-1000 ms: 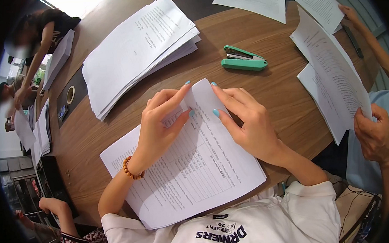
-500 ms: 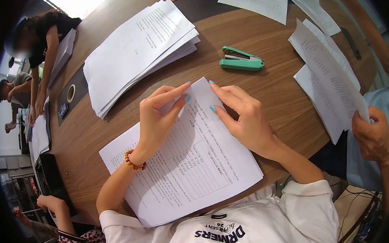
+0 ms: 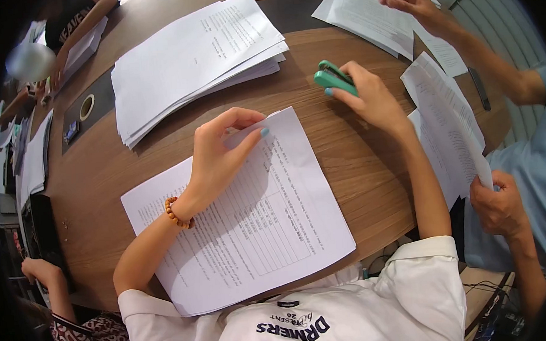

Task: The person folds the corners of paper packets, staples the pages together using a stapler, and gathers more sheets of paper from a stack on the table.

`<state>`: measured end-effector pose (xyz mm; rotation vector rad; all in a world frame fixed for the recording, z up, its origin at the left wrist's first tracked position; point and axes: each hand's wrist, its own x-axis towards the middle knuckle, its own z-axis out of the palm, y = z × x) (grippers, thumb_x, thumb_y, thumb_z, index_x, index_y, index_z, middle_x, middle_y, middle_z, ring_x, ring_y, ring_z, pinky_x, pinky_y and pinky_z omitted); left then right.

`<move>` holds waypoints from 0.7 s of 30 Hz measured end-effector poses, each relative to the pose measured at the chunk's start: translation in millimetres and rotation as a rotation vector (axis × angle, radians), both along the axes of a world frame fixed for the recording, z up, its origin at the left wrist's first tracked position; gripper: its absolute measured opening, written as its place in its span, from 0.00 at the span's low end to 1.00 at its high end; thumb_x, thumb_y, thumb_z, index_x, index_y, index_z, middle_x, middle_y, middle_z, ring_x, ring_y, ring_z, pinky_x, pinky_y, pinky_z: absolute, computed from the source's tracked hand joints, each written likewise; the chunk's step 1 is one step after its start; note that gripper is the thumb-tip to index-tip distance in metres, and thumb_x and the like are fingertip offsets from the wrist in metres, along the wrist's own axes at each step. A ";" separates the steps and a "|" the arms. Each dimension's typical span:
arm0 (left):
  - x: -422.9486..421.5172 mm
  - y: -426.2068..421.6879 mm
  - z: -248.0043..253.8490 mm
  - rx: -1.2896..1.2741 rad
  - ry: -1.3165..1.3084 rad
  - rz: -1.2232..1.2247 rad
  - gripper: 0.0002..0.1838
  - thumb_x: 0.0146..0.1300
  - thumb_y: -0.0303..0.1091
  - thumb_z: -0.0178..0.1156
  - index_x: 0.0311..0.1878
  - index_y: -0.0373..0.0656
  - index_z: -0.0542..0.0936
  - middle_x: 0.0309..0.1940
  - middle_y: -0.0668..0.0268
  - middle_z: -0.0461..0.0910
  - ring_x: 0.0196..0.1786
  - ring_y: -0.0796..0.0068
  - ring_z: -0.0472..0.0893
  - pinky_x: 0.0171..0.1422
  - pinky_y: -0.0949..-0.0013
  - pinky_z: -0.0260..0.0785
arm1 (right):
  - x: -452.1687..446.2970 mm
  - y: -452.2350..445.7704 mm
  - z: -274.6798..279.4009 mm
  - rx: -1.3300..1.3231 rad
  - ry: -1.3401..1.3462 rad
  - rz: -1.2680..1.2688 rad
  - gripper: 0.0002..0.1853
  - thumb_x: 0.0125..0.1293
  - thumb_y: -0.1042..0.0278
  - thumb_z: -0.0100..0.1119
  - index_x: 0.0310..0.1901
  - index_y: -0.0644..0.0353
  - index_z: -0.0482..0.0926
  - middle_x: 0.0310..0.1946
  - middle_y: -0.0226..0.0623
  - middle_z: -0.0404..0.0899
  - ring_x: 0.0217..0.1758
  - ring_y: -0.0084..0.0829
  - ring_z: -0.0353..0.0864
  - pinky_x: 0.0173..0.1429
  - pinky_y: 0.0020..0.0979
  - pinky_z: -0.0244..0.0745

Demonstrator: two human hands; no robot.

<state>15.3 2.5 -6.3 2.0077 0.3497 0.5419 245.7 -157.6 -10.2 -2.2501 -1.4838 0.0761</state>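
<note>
A stack of printed sheets [image 3: 251, 233] lies at an angle on the wooden table in front of me. My left hand [image 3: 219, 151] pinches its far edge near the top corner, thumb on top of the page and fingers curled at the edge. My right hand [image 3: 371, 97] is closed around the back part of a green stapler [image 3: 335, 79], to the right of the sheets' far corner. The stapler's front end points left, apart from the papers.
A thick paper pile [image 3: 193, 63] lies beyond my left hand, near a tape roll [image 3: 87, 107]. On the right, a person in a blue shirt holds printed papers [image 3: 446, 118] and reaches toward loose sheets [image 3: 364, 17]. Other people are at the left; a black tray [image 3: 45, 235] stands there.
My right hand has left the sheets' corner, moved away to the right and taken hold of the stapler. My left hand stays on the sheets. The neighbour's arm now reaches over the far sheets.
</note>
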 end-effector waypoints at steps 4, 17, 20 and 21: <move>0.0 -0.2 0.4 -0.003 -0.008 -0.010 0.09 0.55 0.26 0.62 0.40 0.36 0.82 0.33 0.64 0.83 0.37 0.77 0.80 0.45 0.73 0.72 | -12.6 -5.7 47.0 -0.052 0.445 0.099 0.20 0.59 0.58 0.63 0.46 0.63 0.73 0.35 0.34 0.78 0.34 0.25 0.76 0.41 0.30 0.71; -0.3 2.6 -5.8 -0.020 -0.078 -0.050 0.09 0.55 0.22 0.61 0.40 0.36 0.82 0.34 0.62 0.84 0.37 0.74 0.81 0.46 0.74 0.73 | -41.9 27.0 66.4 -0.186 0.082 0.449 0.23 0.50 0.49 0.68 0.23 0.67 0.77 0.14 0.45 0.73 0.17 0.37 0.74 0.26 0.32 0.68; -0.8 1.9 -5.3 -0.031 -0.066 -0.048 0.08 0.55 0.21 0.61 0.40 0.36 0.82 0.34 0.61 0.84 0.37 0.74 0.81 0.45 0.73 0.73 | -41.0 30.4 62.4 -0.154 0.105 0.504 0.20 0.51 0.55 0.70 0.24 0.65 0.75 0.13 0.39 0.69 0.15 0.28 0.67 0.22 0.28 0.61; -0.9 1.9 -5.3 -0.031 -0.067 -0.046 0.08 0.55 0.21 0.61 0.40 0.36 0.82 0.34 0.61 0.84 0.37 0.74 0.81 0.45 0.73 0.73 | -41.4 31.4 62.5 -0.160 0.107 0.509 0.20 0.51 0.55 0.70 0.23 0.65 0.75 0.13 0.39 0.69 0.14 0.28 0.67 0.22 0.28 0.61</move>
